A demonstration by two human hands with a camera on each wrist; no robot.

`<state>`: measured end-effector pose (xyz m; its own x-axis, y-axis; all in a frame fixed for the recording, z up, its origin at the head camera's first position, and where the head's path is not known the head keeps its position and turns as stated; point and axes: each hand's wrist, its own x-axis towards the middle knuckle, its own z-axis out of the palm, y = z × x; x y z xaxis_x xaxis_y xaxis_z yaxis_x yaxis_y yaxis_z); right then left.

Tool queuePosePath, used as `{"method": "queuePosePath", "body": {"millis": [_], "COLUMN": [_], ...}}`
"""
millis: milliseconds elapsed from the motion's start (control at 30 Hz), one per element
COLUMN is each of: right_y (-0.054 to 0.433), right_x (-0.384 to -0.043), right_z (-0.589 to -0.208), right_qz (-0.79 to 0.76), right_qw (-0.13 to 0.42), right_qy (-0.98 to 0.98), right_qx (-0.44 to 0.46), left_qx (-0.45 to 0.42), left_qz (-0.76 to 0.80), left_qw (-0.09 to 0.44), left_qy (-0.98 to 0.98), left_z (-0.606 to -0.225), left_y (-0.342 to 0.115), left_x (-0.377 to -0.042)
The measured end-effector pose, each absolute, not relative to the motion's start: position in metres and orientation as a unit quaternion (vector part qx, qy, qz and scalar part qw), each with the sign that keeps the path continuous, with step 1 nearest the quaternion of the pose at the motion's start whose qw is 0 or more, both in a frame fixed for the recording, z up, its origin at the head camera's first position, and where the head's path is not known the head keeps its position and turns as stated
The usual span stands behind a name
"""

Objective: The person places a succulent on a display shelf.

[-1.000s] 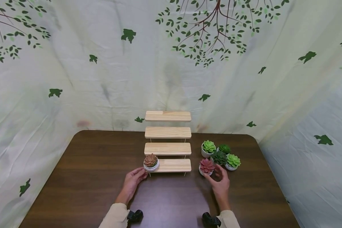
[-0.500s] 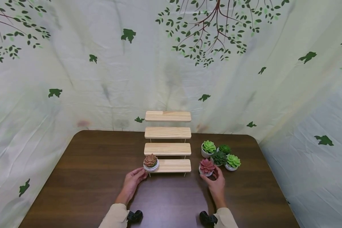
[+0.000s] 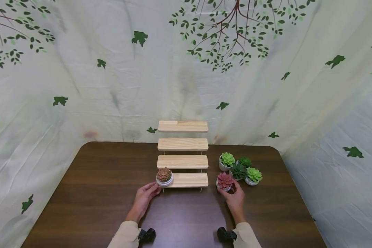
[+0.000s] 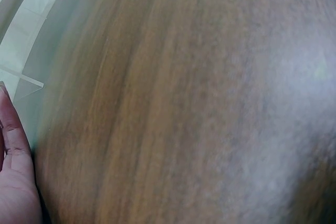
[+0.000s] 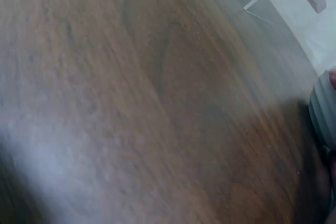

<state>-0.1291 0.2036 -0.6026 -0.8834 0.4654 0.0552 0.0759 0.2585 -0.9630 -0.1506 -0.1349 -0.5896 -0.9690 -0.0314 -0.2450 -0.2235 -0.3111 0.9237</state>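
Observation:
My left hand (image 3: pixel 145 198) reaches to the left end of the lowest step of a wooden tiered shelf (image 3: pixel 190 179). Its fingers are fairly straight, with the tips right at the base of a brown potted succulent (image 3: pixel 164 174) on that step. In the left wrist view, part of the left hand (image 4: pixel 16 166) shows at the left edge, without the pot. My right hand (image 3: pixel 234 199) grips the white pot of a red succulent (image 3: pixel 225 180), thumb in front and fingers at its right side. The ribbed pot (image 5: pixel 324 111) shows at the right edge of the right wrist view.
Behind the red one cluster several green potted succulents (image 3: pixel 238 171). Three more shelf steps (image 3: pixel 183 144) rise towards the leaf-patterned curtain (image 3: pixel 186 86) at the back. Everything stands on a dark wooden table (image 3: pixel 111 172).
My right hand has shifted slightly left and closed in around the red succulent's pot. The left hand and the brown succulent have stayed in place.

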Motion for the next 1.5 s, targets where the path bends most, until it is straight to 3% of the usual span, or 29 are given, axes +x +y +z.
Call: {"method": "queuePosePath", "body": {"millis": [367,633,967,1500], "right_y": [0.209,0.208,0.202,0.158], "right_x": [-0.122,-0.119,-0.119,-0.132], "right_z": [-0.594,-0.576,-0.557,-0.540], "right_qz": [0.602,0.603,0.604,0.634], "right_qw": [0.120,0.144,0.129,0.100], "right_qy": [-0.770,-0.772,-0.779,-0.766], "right_qx": [-0.172,-0.141,-0.105,-0.020], "left_qx": [-0.109,-0.124,-0.117,-0.117], "left_qz": [0.805,0.802,0.804,0.800], "left_qw": [0.066,0.070,0.065,0.067], "left_qy": [0.579,0.580,0.580,0.585], "left_z": [-0.591,-0.589,-0.590,-0.589], "left_y": [-0.134,-0.136,-0.136,-0.135], "left_x": [-0.152,-0.153,-0.152,-0.151]}}
